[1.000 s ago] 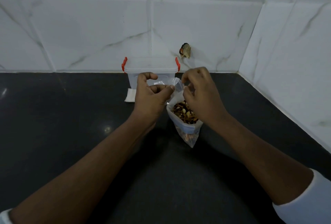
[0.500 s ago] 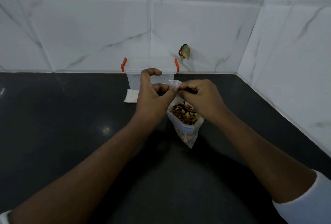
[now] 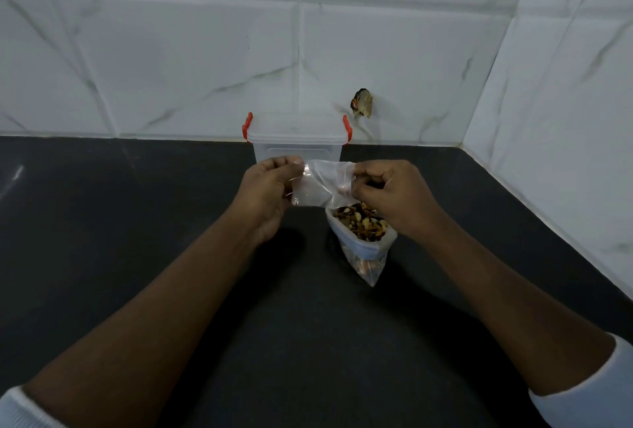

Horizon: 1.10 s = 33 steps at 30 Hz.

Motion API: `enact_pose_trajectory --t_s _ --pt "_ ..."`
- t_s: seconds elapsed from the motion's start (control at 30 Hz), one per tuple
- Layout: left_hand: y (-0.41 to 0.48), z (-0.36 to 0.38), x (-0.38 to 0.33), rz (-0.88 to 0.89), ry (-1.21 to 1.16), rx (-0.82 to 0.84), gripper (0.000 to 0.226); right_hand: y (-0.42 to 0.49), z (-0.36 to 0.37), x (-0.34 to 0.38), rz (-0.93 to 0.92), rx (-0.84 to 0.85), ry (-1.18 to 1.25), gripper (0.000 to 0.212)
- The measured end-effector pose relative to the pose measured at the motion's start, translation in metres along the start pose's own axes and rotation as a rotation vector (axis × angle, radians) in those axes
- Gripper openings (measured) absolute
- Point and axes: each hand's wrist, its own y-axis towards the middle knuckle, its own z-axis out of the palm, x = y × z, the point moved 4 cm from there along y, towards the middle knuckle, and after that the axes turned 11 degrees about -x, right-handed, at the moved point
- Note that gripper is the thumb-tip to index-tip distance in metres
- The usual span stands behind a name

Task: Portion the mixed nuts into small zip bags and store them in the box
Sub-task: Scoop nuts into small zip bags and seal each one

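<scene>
Zip bag [image 3: 320, 186]: small, clear, empty, stretched flat.

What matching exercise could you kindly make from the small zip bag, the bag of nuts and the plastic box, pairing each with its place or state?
Things:
1. small zip bag
2. nut bag
3. box

Places or states:
A. lid on, standing at the tiled wall
B. pinched between the left hand and the right hand
C. open-topped, standing on the black counter

Pairs: 1-B, 2-C, 3-A.
</scene>
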Motion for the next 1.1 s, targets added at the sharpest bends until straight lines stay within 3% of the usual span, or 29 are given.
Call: enact_pose_trajectory --t_s 0.27,0.43,0.6,0.8,1.03,1.1 --pt "0.000 -0.001 0.000 0.001 -0.160 -0.011 0.014 0.001 -0.003 -0.002 -0.020 -0.057 0.011 0.027" --pt "-0.004 0.003 -0.003 -0.103 -0.138 0.172 0.046 0.004 -0.012 -0.007 0.009 -0.121 0.004 0.022" --pt "0.003 0.000 -0.003 0.017 -0.127 0.041 0.037 0.006 -0.014 -0.009 0.033 -0.124 0.017 0.024" --pt "-0.001 0.002 -0.004 -0.036 -0.131 0.159 0.042 0.008 -0.018 -0.012 0.034 -0.133 0.046 0.027" --pt "0.000 0.006 -0.005 -0.004 -0.234 0.039 0.033 0.011 -0.019 -0.016 0.151 -0.134 0.153 0.027" --pt "-0.006 0.003 -0.010 0.181 -0.084 0.003 0.035 0.010 -0.019 -0.017 0.173 -0.132 0.148 0.026"
